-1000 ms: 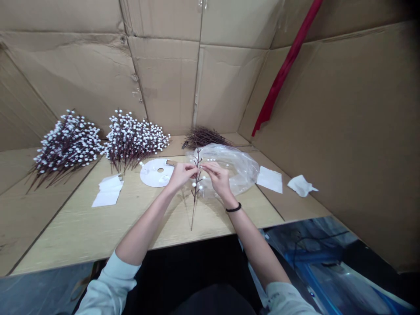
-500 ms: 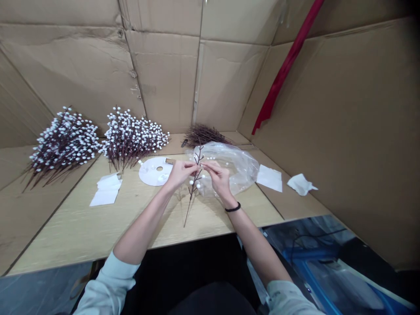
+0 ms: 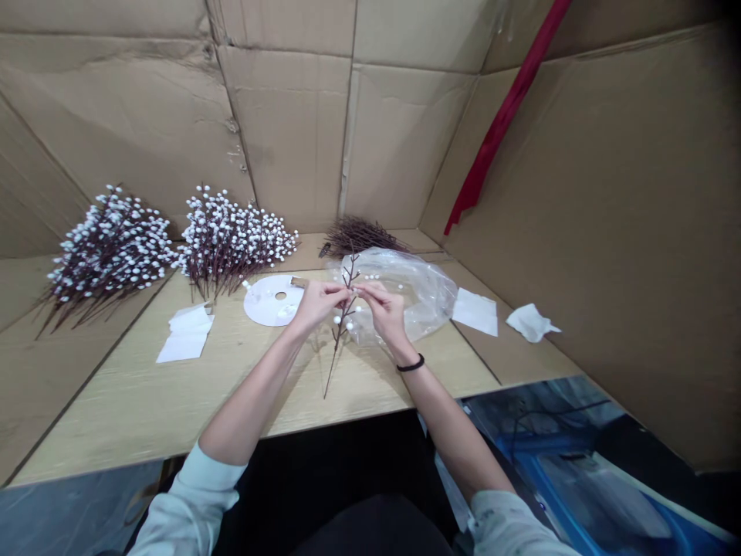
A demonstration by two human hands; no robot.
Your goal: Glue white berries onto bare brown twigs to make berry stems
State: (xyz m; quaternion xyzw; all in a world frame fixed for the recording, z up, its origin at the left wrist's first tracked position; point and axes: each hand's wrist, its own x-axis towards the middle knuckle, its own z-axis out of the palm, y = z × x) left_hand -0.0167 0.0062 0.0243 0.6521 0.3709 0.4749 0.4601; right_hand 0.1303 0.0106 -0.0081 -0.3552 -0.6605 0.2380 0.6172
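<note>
Over the table (image 3: 139, 417), L hand (image 3: 316, 305) pinches twig (image 3: 337, 336) w/ white berries (image 3: 349, 326), fingers closed; R hand (image 3: 387, 313), fingertips pressed together alongside, can't tell on what; bag (image 3: 431, 293) behind.

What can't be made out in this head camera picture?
Head view: what the right hand pinches at the twig; too small, partly covered by the hands.
Head view: right edge of the white disc; behind the left hand.
Head view: upper end of the red strip; cut by top edge.
Head view: berry count in the leftmost bunch; tiny, overlapping.
</note>
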